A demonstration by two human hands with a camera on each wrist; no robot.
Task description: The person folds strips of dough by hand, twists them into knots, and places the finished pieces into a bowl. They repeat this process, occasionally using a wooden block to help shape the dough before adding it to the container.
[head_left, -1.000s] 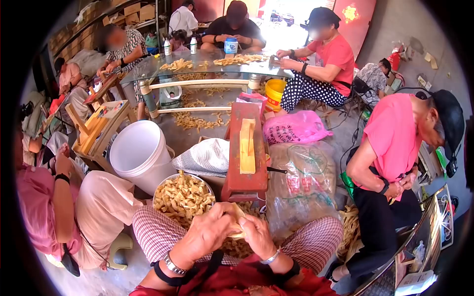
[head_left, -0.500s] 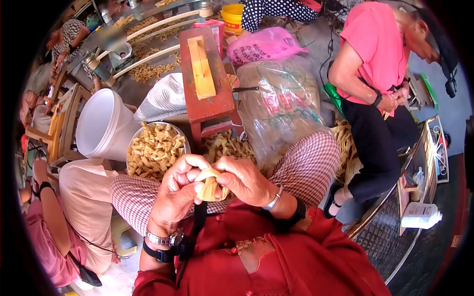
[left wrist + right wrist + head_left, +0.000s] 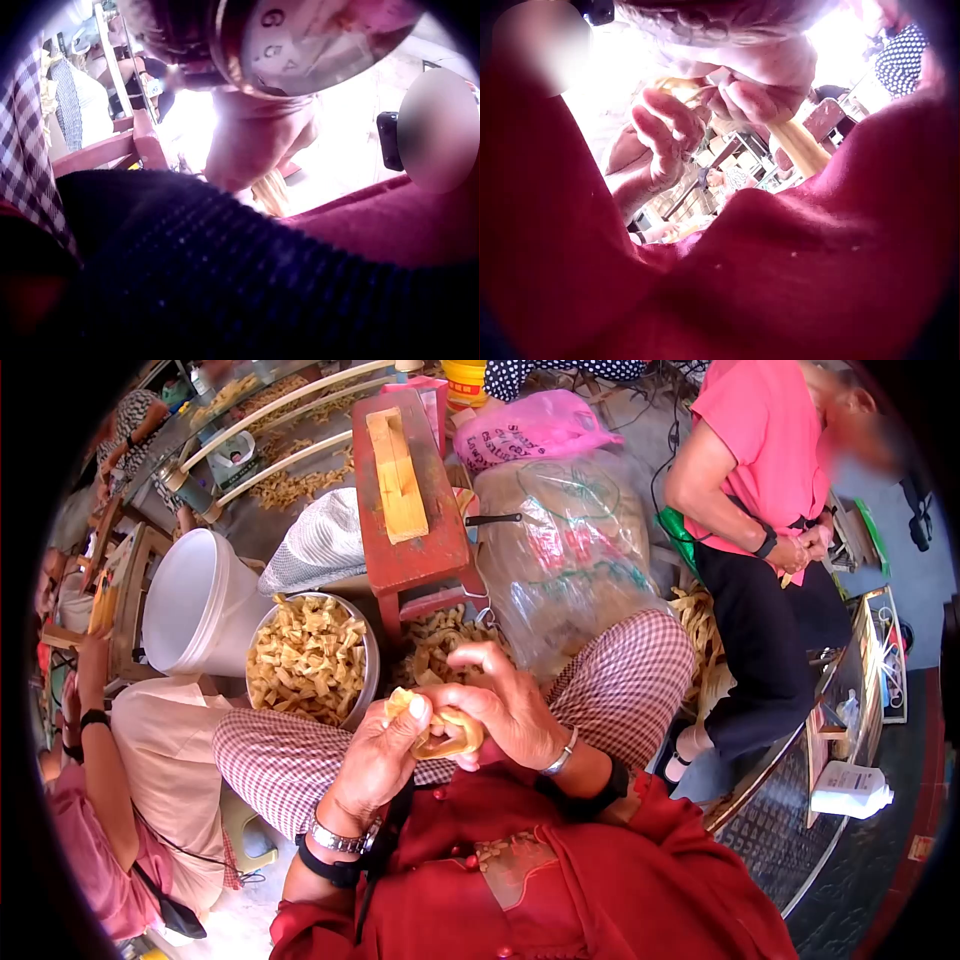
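A pale yellow, flexible strip (image 3: 458,738) is bent into a loop between my two hands, low in front of the red shirt. My left hand (image 3: 372,758) pinches one end of it, with the thumb on top. From the other side my right hand (image 3: 510,718) grips the strip, its index finger raised and bent. In the right wrist view, a length of the strip (image 3: 799,146) hangs below the curled right fingers. The left wrist view is mostly filled by a watch and dark cloth; a bit of strip (image 3: 270,196) shows under the hand.
A metal basin (image 3: 372,678) full of knotted yellow pieces stands by my left knee. Beyond it are a white bucket (image 3: 182,605) and a red bench (image 3: 425,565) bearing a wooden block (image 3: 396,475). A clear plastic sack (image 3: 565,550) lies right of the bench. Other people sit close on both sides.
The head view has tilted down. The strip, stretched between the hands at first, became a rounded fold and now forms an open loop. The right hand's fingers have lifted and spread.
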